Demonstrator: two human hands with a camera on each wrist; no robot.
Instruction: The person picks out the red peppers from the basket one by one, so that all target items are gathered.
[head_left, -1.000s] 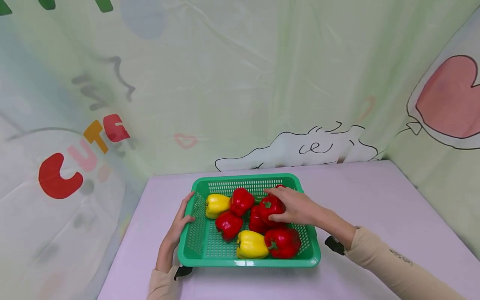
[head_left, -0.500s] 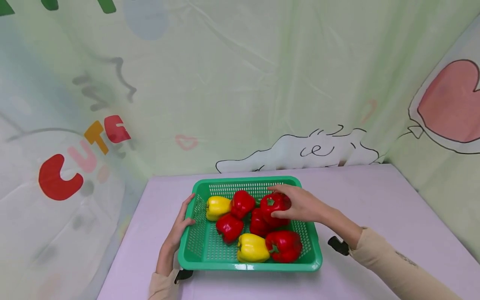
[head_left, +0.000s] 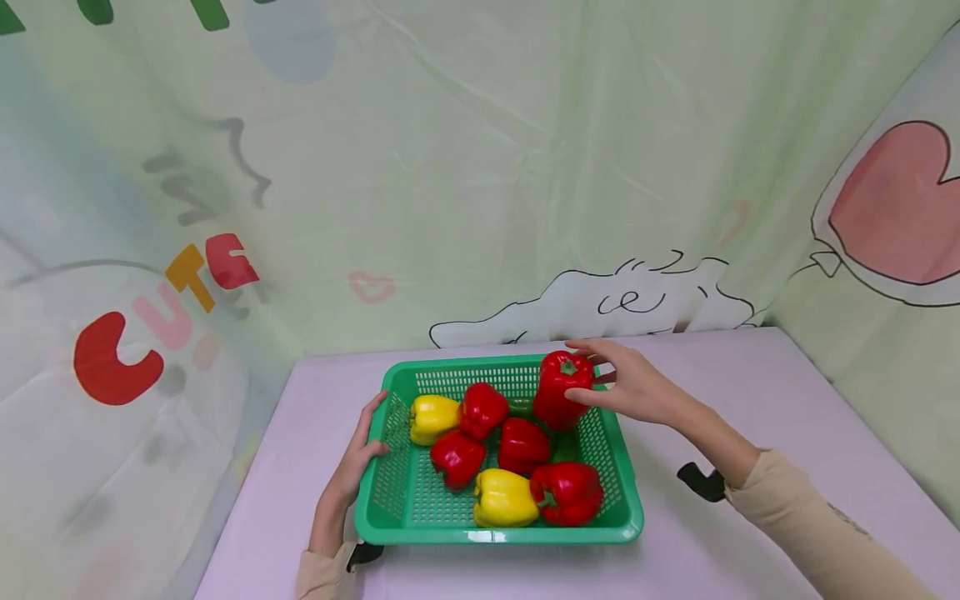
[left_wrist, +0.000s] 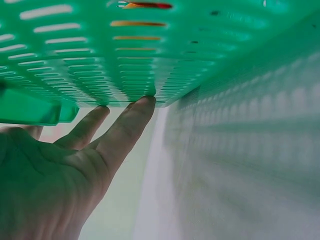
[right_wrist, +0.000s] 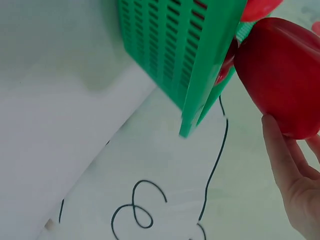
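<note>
My right hand (head_left: 633, 382) holds a red bell pepper (head_left: 557, 398) between thumb and fingers, raised at the back right corner of a green plastic basket (head_left: 420, 533). In the right wrist view the pepper (right_wrist: 285, 75) overlaps the basket's rim, fingertips on its lower side. My left hand (head_left: 358, 454) grips the basket's left side, thumb at the rim. Its extended fingers (left_wrist: 125, 127) touch the slotted wall from outside in the left wrist view. Inside lie other red bell peppers (head_left: 523, 446), yellow bell peppers (head_left: 505, 498) and something green (head_left: 566, 446), partly hidden.
The basket is over a table with a pale lilac cover (head_left: 720, 375). Behind it hangs a light green curtain (head_left: 465, 167) with printed letters and drawings. A black strap (head_left: 701, 482) hangs by the right wrist.
My right hand has lifted the red bell pepper from the pile, up and to the right. The red pepper under it and green things now show. My left hand stays on the basket.
</note>
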